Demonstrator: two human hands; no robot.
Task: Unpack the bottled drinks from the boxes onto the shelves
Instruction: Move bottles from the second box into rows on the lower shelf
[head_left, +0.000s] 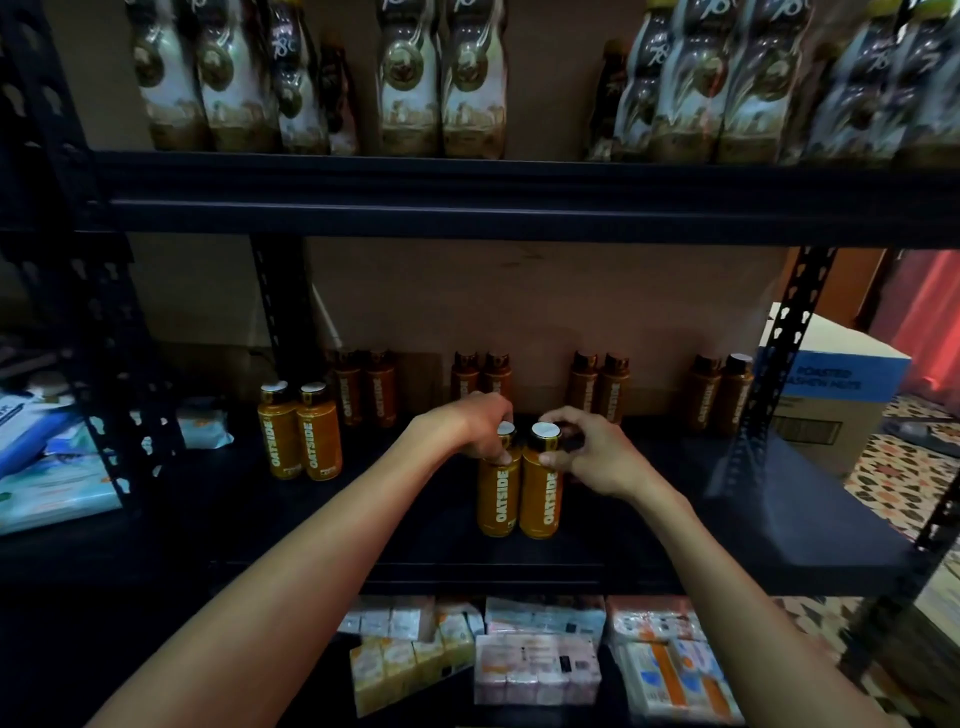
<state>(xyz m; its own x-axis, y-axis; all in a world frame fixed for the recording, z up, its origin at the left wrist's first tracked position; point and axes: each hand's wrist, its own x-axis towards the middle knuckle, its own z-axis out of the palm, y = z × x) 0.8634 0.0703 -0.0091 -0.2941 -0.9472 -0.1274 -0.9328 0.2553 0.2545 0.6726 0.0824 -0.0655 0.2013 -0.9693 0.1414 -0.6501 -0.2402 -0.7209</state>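
Two orange OATSIDE bottles stand side by side on the black middle shelf (779, 519). My left hand (475, 423) grips the neck of the left bottle (497, 493). My right hand (587, 449) pinches the cap end of the right bottle (541, 493). Another orange pair (300, 436) stands to the left. Several brown OATSIDE bottles (597, 387) are lined in pairs along the back of the same shelf.
The top shelf holds several packs of dark bottled drinks (441, 78). Tissue packs (535, 660) fill the shelf below. A cardboard box (831, 395) sits on the patterned floor at right. Blue packets (47, 467) lie at left beyond the black upright (119, 389).
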